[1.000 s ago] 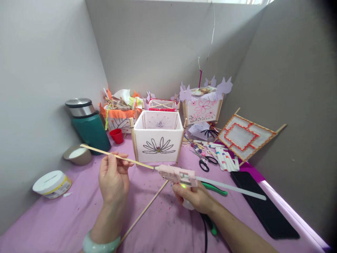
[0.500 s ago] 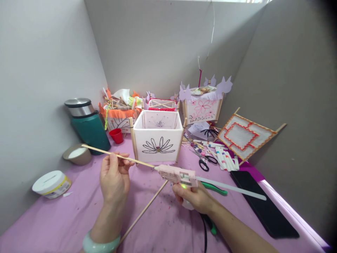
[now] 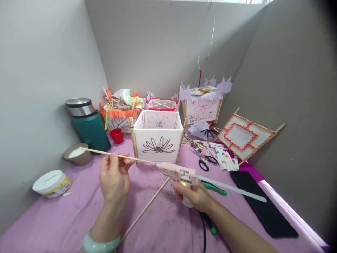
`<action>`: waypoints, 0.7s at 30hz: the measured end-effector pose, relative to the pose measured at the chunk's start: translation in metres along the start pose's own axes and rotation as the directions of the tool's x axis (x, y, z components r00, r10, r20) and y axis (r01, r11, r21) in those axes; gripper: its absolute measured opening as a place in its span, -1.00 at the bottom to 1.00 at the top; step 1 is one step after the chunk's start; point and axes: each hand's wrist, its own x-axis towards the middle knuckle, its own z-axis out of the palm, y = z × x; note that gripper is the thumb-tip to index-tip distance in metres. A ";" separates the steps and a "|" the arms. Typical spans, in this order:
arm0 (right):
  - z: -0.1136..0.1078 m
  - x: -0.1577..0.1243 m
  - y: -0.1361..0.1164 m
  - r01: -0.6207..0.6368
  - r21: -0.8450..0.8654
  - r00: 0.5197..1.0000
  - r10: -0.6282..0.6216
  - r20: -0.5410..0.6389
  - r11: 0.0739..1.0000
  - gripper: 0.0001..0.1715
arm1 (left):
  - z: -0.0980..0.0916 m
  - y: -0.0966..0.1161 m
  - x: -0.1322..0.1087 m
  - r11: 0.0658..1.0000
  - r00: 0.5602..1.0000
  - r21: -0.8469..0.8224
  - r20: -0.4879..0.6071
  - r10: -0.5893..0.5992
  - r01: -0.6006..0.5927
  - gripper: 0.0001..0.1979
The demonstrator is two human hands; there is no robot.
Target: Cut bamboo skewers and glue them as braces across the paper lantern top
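Note:
My left hand (image 3: 114, 175) pinches a thin wooden stick (image 3: 98, 152) that slants down to the right. My right hand (image 3: 193, 193) is wrapped round the handle of a pale pink hot glue gun (image 3: 177, 172), whose small light glows green-yellow. The gun's nozzle meets the right end of the stick, or comes very close to it. A long white glue stick (image 3: 234, 188) sticks out of the gun's back. Just behind both hands stands a white lantern-like box (image 3: 158, 147) with a black flower drawn on it and wooden sticks at its corners. A second wooden stick (image 3: 144, 209) lies on the pink cloth between my forearms.
Green-handled pliers (image 3: 214, 188) lie partly under my right hand, near a black phone (image 3: 263, 203). Scissors (image 3: 204, 164) and several markers (image 3: 226, 158) are behind. To the left stand a green bottle (image 3: 91, 130), a bowl (image 3: 77, 154), a red cup (image 3: 116, 136) and a white tub (image 3: 52, 183).
The glue gun and my right hand have shifted slightly to the right, and the nozzle now sits nearer the stick's tip. The stick has tilted a little flatter in my left hand.

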 end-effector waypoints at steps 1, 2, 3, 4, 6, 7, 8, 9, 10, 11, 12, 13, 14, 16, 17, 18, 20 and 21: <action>0.000 0.000 0.001 -0.002 -0.015 1.000 0.002 -0.004 1.000 -0.42 | 0.000 0.000 0.000 1.000 1.000 0.003 -0.001 -0.001 0.001 -0.80; 0.000 0.000 0.002 -0.002 -0.026 1.000 0.002 -0.006 1.000 -0.43 | 0.000 0.000 0.000 1.000 1.000 0.007 -0.002 -0.002 0.002 -0.80; 0.000 0.000 0.004 0.000 -0.032 1.000 0.000 -0.008 1.000 -0.43 | 0.001 0.000 0.000 1.000 1.000 0.010 -0.001 -0.002 0.002 -0.79; 0.001 0.000 0.005 0.002 -0.028 1.000 -0.002 -0.013 1.000 -0.43 | 0.001 0.000 0.000 1.000 1.000 0.013 -0.001 0.000 0.000 -0.79; 0.001 0.001 0.006 0.008 -0.006 1.000 -0.009 -0.025 1.000 -0.43 | 0.001 0.000 0.000 1.000 1.000 0.022 -0.005 0.009 -0.009 -0.79; 0.001 0.001 0.005 0.011 0.006 0.999 -0.011 -0.033 1.000 -0.43 | 0.001 0.000 0.000 1.000 1.000 0.027 -0.007 0.013 -0.012 -0.79; 0.001 0.001 0.004 0.014 0.016 0.999 -0.013 -0.043 1.000 -0.44 | 0.000 0.000 -0.001 0.999 1.000 0.032 -0.009 0.015 -0.014 -0.79; 0.001 0.002 0.003 0.018 0.021 0.999 -0.017 -0.048 1.000 -0.44 | 0.000 0.000 -0.001 0.999 1.000 0.036 -0.010 0.015 -0.015 -0.79; 0.001 0.002 0.001 0.024 0.021 0.998 -0.023 -0.050 0.999 -0.44 | 0.000 0.000 -0.001 0.999 1.000 0.039 -0.009 0.016 -0.015 -0.79; 0.001 0.002 -0.001 0.031 0.019 0.998 -0.030 -0.052 0.999 -0.44 | 0.000 0.000 -0.001 0.999 1.000 0.042 -0.006 0.014 -0.014 -0.80; 0.001 0.002 -0.002 0.038 0.014 0.998 -0.037 -0.055 0.999 -0.44 | 0.000 0.000 -0.001 0.999 1.000 0.043 -0.002 0.015 -0.015 -0.80; 0.001 0.002 -0.004 0.045 0.008 0.997 -0.045 -0.055 0.999 -0.45 | -0.001 0.000 -0.001 0.999 1.000 0.046 0.001 0.016 -0.017 -0.80; 0.001 0.002 -0.005 0.049 0.004 0.997 -0.048 -0.058 0.999 -0.45 | -0.001 0.000 -0.001 0.999 1.000 0.049 0.003 0.019 -0.019 -0.80; 0.001 0.002 -0.006 0.045 0.005 0.997 -0.044 -0.065 0.999 -0.46 | -0.001 0.000 -0.001 0.998 1.000 0.060 0.002 0.024 -0.024 -0.81; 0.001 0.002 -0.007 0.044 0.006 0.997 -0.044 -0.070 0.999 -0.46 | -0.001 0.000 -0.001 0.997 1.000 0.068 0.001 0.028 -0.028 -0.81; 0.001 0.002 -0.007 0.047 0.003 0.996 -0.047 -0.075 0.999 -0.46 | 0.000 0.000 -0.001 0.997 0.999 0.075 0.000 0.032 -0.032 -0.81; 0.001 0.002 -0.009 0.066 -0.024 0.994 -0.068 -0.082 0.998 -0.47 | 0.000 0.000 -0.002 0.996 0.999 0.083 0.003 0.044 -0.044 -0.80; 0.001 0.003 -0.009 0.078 -0.046 0.993 -0.082 -0.086 0.996 -0.47 | 0.001 0.000 -0.002 0.995 0.999 0.085 0.007 0.051 -0.051 -0.80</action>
